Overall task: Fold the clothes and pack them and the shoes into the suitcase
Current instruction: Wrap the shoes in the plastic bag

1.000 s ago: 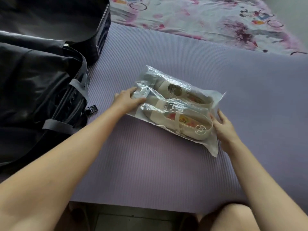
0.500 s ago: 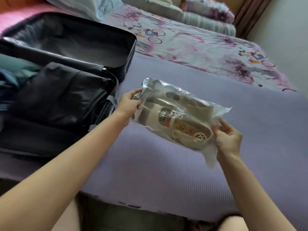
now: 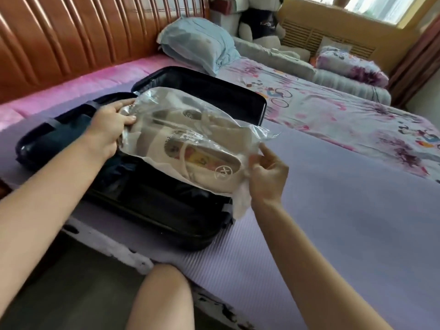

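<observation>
A pair of cream-coloured shoes (image 3: 202,160), sealed side by side in a crinkled clear plastic bag (image 3: 176,108), is held in the air over the open black hard-shell suitcase (image 3: 152,210), clear of its contents. The left hand (image 3: 108,131) has its grip closed on the bag's far left end, fingers curled over the top of the plastic. The right hand (image 3: 266,177) pinches the bag's near right corner between thumb and fingers, with the index finger lifted straight, and loose plastic hangs below that grip. The suitcase lies flat with both halves open, and dark fabric (image 3: 123,172) fills the nearer half beneath the bag. The case sits on a ribbed lilac mat (image 3: 333,222) spread across the bed, beside a floral bed sheet (image 3: 338,113). Behind stand a light blue pillow (image 3: 197,46), a stuffed panda toy (image 3: 259,25) and a brown padded headboard (image 3: 71,36), with a pink sheet (image 3: 83,86) along the headboard's base. The person's bare knee (image 3: 164,298) shows at the bed's near edge.
</observation>
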A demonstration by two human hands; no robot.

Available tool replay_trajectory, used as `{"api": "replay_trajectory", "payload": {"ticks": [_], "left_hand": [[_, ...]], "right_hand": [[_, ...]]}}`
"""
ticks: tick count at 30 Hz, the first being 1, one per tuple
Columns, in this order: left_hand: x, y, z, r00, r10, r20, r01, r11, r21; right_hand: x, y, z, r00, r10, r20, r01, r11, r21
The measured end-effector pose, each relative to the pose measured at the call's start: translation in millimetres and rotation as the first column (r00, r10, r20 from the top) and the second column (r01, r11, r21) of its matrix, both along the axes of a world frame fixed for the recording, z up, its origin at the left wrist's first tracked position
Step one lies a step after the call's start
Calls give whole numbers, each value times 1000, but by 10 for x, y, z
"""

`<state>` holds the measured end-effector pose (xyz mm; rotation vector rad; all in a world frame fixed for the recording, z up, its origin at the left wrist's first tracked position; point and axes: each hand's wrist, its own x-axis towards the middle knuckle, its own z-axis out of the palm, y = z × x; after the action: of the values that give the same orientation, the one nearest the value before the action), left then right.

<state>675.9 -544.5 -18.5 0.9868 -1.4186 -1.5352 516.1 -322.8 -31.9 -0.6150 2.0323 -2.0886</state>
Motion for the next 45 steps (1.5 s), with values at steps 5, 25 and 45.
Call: {"api": "replay_trajectory", "payload": {"ticks": [5, 25, 45], "left_hand": [[483, -221, -593, 939, 80, 334, -58, 995, -76], [163, -78, -1163, 394, 207, 895, 575, 704, -416], [-13, 72, -1413, 384, 314, 868, 587, 642, -493]], "right_hand": [[330, -308, -472, 989, 148, -21, -136, 947, 290], [230, -640, -707, 708, 702, -78, -226, 330, 917], [271, -781, -998, 656, 730, -194, 28, 234, 972]]}}
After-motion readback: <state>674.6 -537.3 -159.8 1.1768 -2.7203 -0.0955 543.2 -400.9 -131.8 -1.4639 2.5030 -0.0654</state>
